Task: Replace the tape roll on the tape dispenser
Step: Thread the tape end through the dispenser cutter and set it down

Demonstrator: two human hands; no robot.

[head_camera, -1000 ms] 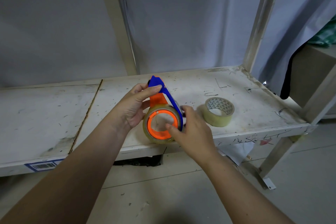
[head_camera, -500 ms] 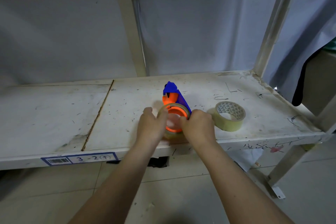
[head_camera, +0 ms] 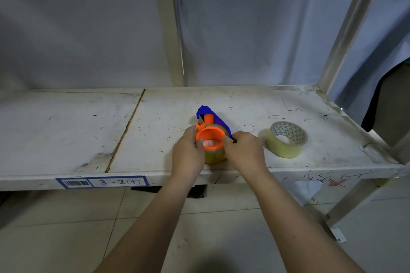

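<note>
A blue and orange tape dispenser [head_camera: 208, 121] lies flat on the white shelf [head_camera: 155, 131], near its front edge. A clear yellowish tape roll [head_camera: 214, 155] sits around its orange hub [head_camera: 209, 137]. My left hand [head_camera: 188, 155] grips the roll and hub from the left. My right hand [head_camera: 244, 153] grips them from the right, with the thumb on the hub's rim. A second tape roll [head_camera: 286, 139], yellowish with a patterned core, lies flat on the shelf to the right, apart from my hands.
The shelf's front lip carries a label [head_camera: 102, 182] reading 3-2. A metal upright [head_camera: 346, 29] rises at the right rear corner and another [head_camera: 170, 29] stands behind the centre. Tiled floor [head_camera: 66, 228] lies below.
The dispenser went from held upright above the shelf edge down onto the shelf, lying flat. Both hands shifted onto the sides of the roll. The view moved closer and left.
</note>
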